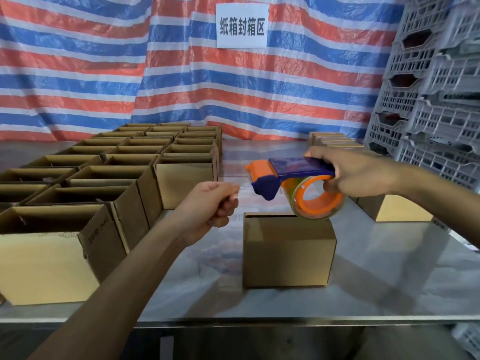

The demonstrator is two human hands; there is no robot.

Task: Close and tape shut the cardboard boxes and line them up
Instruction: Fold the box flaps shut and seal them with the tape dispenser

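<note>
Looking down at one small box (288, 252) on the shiny table (389, 281), flaps folded shut, no tape to be seen on it yet. Left of the box, rows of open boxes (145, 165). Right of the box and a bit behind it, more boxes (394, 211) that look shut, likely done.

Just above the box, holding a tape gun (291, 175) in the right grip (355, 172), fingers curled round the handle. Orange roll (319, 201) right over the back right corner of the box; touching or not, cannot tell. Above and left of the box, left grip (210, 206) pinching the loose end of the clear tape (242, 187) between thumb and finger, stretched from the gun's mouth. Thin stuff, hard to see.

Likely step: getting a strip ready to lay along the slit on top of the box.

Probably a light, empty box, so easy to shove or tip. Stiff at the edges and corners, softer in the middle of the flaps, so press gently there. Best to hold it down by a side wall or a top corner while taping. Sticky, floppy tape, quick to fold onto itself: keep it tight between both grips. Mind the gun's mouth too, likely sharp teeth there.
</note>
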